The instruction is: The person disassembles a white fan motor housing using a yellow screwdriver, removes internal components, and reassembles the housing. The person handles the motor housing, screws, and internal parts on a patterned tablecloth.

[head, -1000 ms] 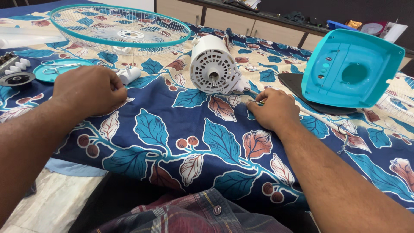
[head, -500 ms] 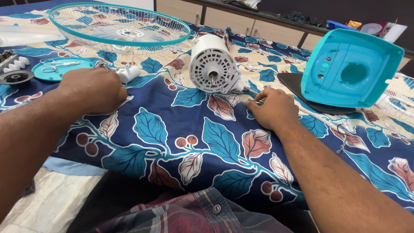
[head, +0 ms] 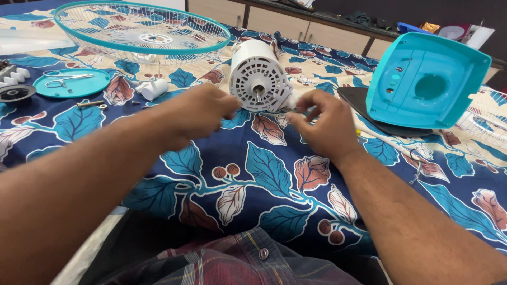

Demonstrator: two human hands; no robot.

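A white fan motor (head: 259, 76) lies on its side on the leaf-print cloth (head: 264, 174), its shaft pointing at me. My left hand (head: 195, 113) is blurred, fingers curled, with its fingertips at the motor's lower left edge; I cannot tell if it holds anything. From the other side, my right hand (head: 322, 124) pinches the white neck piece at the motor's lower right. A turquoise fan base cover (head: 428, 79) stands tilted to the right on a black plate (head: 359, 103).
A turquoise-rimmed wire fan guard (head: 142, 31) lies at the back left. A turquoise round plate (head: 71, 83), a small white cap (head: 153, 88), a bolt (head: 91, 104) and a black ring (head: 16, 94) lie at the left. A second wire guard (head: 488, 124) shows at the right edge.
My left hand has swung right from the cloth near the white cap to the motor. My right hand has risen from the cloth to the motor's right side.
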